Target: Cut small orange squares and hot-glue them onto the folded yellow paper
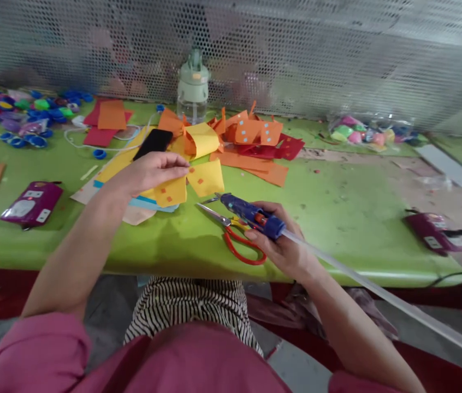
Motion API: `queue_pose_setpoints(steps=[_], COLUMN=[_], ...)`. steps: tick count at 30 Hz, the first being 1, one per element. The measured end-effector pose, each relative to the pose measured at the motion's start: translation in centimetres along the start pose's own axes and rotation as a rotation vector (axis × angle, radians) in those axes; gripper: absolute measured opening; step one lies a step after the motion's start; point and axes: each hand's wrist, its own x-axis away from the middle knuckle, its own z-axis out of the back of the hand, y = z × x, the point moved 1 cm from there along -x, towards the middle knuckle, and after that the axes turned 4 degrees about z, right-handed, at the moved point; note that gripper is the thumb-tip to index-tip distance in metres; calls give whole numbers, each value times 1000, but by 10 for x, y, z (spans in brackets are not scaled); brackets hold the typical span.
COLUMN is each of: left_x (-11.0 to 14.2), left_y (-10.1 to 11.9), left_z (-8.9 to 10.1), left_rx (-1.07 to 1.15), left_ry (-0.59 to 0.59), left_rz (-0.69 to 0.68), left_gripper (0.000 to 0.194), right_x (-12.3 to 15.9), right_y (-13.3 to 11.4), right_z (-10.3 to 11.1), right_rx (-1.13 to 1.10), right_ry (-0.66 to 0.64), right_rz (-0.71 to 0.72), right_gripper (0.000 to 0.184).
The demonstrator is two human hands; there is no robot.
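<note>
Between the fingers of my left hand (157,172) is a yellow paper piece (206,179) with small orange squares on it. My right hand (282,245) grips a blue glue gun (251,213), its nozzle pointing left, close to the paper's lower edge. A long translucent glue stick (362,281) runs out of the gun's back toward the lower right. Under the gun lie scissors (239,252) with red and yellow handles, partly covered by it. Beyond my left hand are a black phone (153,143) and a curled yellow strip (202,140).
Orange paper pieces (255,132) and red sheets (290,147) are heaped behind. A bottle (193,90) stands against the perforated metal panel (280,54). Purple boxes lie left (32,203) and right (433,232), the latter with a cable. Colourful small parts (30,112) fill the far left.
</note>
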Motion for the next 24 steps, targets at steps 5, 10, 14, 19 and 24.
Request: queue_pose_setpoints(steps=[5, 10, 14, 19, 24], left_x=[1, 1, 1, 3, 1], left_y=[8, 10, 9, 9, 7], left_z=[-6, -9, -7, -5, -6], left_rx=[25, -56, -96, -69, -52], left_ry=[6, 21, 21, 16, 25], left_rz=[25, 12, -27, -31, -26], left_gripper=[27, 29, 30, 27, 29], right_x=[-5, -7, -9, -10, -10], right_y=[1, 2, -1, -1, 0], right_z=[-7, -9, -8, -7, -8], right_rx=[-48, -88, -44, 28, 42], right_ry=[50, 30, 21, 40, 37], right_rz=[-19, -43, -37, -46, -60], right_gripper=[57, 62, 61, 61, 61])
